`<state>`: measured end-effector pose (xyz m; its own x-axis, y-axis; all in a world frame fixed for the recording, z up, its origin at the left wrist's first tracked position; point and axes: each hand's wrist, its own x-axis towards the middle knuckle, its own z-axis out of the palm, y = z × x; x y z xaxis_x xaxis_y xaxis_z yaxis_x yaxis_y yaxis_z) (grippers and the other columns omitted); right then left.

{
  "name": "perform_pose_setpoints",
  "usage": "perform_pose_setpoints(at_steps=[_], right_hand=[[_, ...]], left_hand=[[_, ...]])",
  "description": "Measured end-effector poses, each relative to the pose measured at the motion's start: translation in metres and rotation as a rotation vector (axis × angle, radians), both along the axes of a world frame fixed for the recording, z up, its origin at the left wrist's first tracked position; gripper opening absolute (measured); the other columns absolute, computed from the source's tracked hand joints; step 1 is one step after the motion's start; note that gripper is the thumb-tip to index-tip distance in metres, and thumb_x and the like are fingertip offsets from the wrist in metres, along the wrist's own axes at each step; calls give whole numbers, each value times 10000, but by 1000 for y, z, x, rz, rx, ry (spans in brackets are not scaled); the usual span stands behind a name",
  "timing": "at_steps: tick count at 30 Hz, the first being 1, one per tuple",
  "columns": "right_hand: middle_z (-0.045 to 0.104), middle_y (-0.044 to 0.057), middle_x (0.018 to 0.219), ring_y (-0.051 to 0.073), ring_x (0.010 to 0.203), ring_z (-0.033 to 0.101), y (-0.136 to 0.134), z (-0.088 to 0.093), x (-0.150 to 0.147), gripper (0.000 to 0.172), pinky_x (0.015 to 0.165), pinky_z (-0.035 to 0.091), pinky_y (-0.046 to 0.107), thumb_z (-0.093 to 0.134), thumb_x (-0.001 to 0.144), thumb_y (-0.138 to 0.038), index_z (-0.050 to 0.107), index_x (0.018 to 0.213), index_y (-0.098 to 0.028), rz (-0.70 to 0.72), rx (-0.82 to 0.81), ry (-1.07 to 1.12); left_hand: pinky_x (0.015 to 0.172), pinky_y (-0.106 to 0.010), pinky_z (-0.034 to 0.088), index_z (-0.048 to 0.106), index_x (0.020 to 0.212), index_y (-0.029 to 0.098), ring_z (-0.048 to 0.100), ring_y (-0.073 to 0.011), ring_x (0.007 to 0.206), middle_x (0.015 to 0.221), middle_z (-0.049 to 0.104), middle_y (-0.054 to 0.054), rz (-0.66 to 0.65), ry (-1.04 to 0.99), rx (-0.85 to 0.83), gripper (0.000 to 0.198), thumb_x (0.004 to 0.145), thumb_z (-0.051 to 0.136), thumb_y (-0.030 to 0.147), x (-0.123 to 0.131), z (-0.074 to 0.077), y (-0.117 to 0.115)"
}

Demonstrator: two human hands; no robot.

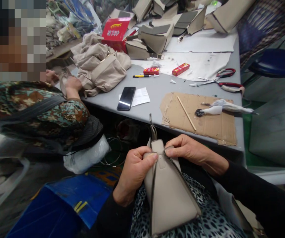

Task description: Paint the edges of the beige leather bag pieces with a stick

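Observation:
A beige leather bag piece [169, 195] with dark edges lies over my lap, its narrow end pointing toward the table. My left hand [138, 168] pinches the left side of that narrow end, thumb on top. On the opposite side, my right hand [188, 150] grips the edge between thumb and fingers. A small tab sits between the two hands, and a thin strap [153, 130] sticks up just beyond them. The fingers beneath the leather are partly hidden.
On the grey table [102, 105] are a phone [126, 98], cardboard [207, 127] with a stick and glue tool, scissors [228, 85], red boxes [180, 69] and several bag pieces [157, 33]. A person [33, 115] works at the left. A blue bin [58, 205] stands lower left.

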<state>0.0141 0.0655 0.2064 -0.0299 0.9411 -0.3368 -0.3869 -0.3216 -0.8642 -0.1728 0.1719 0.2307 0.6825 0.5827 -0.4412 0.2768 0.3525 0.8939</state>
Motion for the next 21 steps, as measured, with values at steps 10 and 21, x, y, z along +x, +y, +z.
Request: perform_pose_setpoints(at_steps=[10, 21], right_hand=[[639, -29, 628, 81, 567, 486, -1, 0, 2, 214, 556, 374, 208, 854, 763, -355, 787, 763, -152, -6, -15, 77], [580, -34, 648, 75, 571, 464, -2, -10, -18, 312, 529, 343, 195, 849, 751, -419, 724, 787, -136, -85, -20, 60]], left_hand=[[503, -216, 359, 673, 680, 161, 477, -112, 552, 637, 598, 1, 1, 9, -24, 293, 741, 803, 417, 0, -3, -2], [514, -196, 381, 689, 737, 163, 440, -88, 552, 640, 549, 32, 102, -5, 41, 301, 784, 807, 436, -12, -20, -7]])
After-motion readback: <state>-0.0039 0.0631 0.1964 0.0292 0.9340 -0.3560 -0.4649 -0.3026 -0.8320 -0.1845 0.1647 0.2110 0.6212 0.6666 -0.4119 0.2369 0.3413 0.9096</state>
